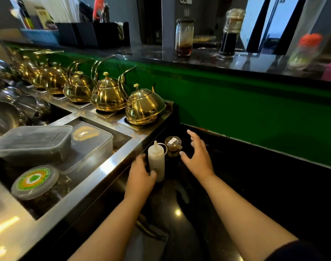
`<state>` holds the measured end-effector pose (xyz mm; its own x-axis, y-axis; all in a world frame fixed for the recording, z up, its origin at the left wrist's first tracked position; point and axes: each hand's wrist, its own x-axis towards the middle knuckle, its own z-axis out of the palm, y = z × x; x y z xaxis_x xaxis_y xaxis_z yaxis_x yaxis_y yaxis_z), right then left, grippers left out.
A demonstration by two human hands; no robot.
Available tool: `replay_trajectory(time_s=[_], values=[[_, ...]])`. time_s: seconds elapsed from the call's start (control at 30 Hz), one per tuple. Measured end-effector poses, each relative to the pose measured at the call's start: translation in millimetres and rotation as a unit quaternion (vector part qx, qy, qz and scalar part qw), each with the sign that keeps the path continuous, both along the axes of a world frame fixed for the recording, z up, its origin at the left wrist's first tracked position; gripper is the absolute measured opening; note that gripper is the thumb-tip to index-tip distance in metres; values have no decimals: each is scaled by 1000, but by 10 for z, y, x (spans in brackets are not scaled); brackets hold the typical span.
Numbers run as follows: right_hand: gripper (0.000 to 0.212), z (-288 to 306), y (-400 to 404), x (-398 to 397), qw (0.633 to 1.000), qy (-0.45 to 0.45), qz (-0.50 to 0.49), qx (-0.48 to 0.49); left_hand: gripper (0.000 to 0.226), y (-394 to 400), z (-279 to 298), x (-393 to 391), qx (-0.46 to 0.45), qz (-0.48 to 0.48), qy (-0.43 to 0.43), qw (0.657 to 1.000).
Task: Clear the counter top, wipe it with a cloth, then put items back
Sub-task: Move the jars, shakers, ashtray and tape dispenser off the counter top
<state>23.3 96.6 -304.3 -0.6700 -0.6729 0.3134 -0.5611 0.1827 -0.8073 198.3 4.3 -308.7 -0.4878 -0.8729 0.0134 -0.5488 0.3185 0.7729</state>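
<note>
No writing can be read anywhere: the small bottle point(173, 146) carries a white tag on its cap and the round jar lid point(35, 178) a green and orange ring label, both too blurred to make out. The left hand point(140, 178) is wrapped around the lower part of a translucent squeeze bottle point(156, 161), which stands upright on the dark polished counter top point(255, 185) at its left edge, against the steel unit point(112, 162). The small bottle stands just behind it, nearer the back left corner. The right hand point(197, 157) hovers beside the small bottle with fingers spread wide, holding nothing. A grey cloth point(147, 240) lies at the counter's near edge between the forearms. On the steel unit a row of brass kettles point(145, 107) sits along its back edge, with clear lidded tubs point(35, 142) in a recess. A green wall point(255, 113) rises behind to a raised ledge point(208, 61) bearing jars point(184, 37).
</note>
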Motion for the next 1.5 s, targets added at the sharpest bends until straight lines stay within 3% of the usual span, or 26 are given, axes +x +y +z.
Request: replay_trajectory(time_s=[0.27,0.5,0.63,0.83,0.93,1.0,1.1,1.17,1.5], values=[[56,1291,126,-293,992,71,-47,-97,45,-103,1282,-282,-220,-35,63,973],[50,2090,-55,-848,979,105,-102,-144,50,-525,2022,-1138,-269,-97,99,953],[60,2391,-346,-1360,978,108,-162,-70,45,-944,2298,-1723,-275,-115,112,948],[119,2580,-937,-2147,977,-4,-207,55,129,-1679,2497,-2605,-149,-145,66,976],[128,2608,-1163,-2447,972,-49,-229,24,142,-1923,2555,-2929,-107,-167,98,975],[118,2608,-1273,-2616,966,-74,-246,-18,141,-2030,2584,-3075,-99,-165,130,973],[78,2593,-1330,-2757,959,-72,-267,-60,133,-2142,2558,-3210,-126,-155,147,969],[64,2593,-1301,-2772,960,-77,-257,-76,128,-2162,2552,-3220,-145,-151,150,966],[57,2631,-736,-2162,976,-20,-192,-103,108,-1531,2666,-2553,-196,-153,180,952]])
